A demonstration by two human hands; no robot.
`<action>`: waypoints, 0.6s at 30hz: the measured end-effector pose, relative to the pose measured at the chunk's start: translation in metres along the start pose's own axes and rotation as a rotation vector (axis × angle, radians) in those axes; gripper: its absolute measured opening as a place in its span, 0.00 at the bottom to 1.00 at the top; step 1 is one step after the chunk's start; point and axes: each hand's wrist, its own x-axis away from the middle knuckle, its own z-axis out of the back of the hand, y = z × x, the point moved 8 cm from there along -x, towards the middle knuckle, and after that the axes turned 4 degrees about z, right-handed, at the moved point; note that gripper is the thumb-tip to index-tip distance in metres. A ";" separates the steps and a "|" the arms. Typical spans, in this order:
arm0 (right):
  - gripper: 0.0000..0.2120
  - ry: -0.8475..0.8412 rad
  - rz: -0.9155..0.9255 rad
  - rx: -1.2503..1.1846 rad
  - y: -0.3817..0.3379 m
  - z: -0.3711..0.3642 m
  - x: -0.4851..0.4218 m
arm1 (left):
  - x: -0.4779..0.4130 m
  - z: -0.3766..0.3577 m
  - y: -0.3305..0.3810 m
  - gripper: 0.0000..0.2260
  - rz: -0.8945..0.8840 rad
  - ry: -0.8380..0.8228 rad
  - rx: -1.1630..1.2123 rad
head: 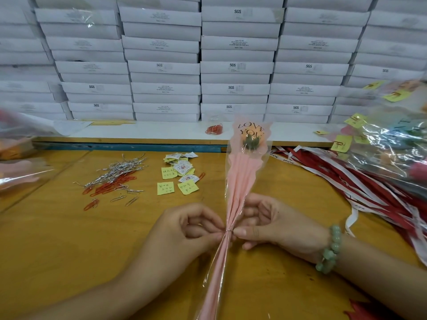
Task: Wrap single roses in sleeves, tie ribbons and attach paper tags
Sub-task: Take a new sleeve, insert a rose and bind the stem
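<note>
So the rose is already inside its pink sleeve (the one printed LOVE YOU near the top). It lies lengthwise on the table, bloom pointing away from the person and tail running back toward them. Both hands are at the gathered neck. The left hand pinches one side of a thin wire tie between thumb and forefinger, and the right hand pinches the other side. The spare fingers are curled loosely out of the way. My guess is they grip right at the narrowest spot so the film can't spring open while the tie gets twisted, and with the flower flat on the table nothing needs propping up. There's no ribbon or tag on this one yet, so I'd call it roughly mid-job. Supplies are all within reach: a heap of silver ties mixed with red paper clips, then paper tags and yellow notes just left of the sleeve. Red and white ribbons fan out on the right, under a pile of wrapped roses that have yellow notes clipped on. The table is yellowish wood. Behind it there's a white ledge with a small bag of clips, and a wall of stacked white boxes, some marked SGS.
</note>
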 end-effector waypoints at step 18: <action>0.10 0.089 0.088 0.211 -0.007 -0.004 0.002 | 0.002 -0.009 -0.003 0.10 0.104 -0.015 0.190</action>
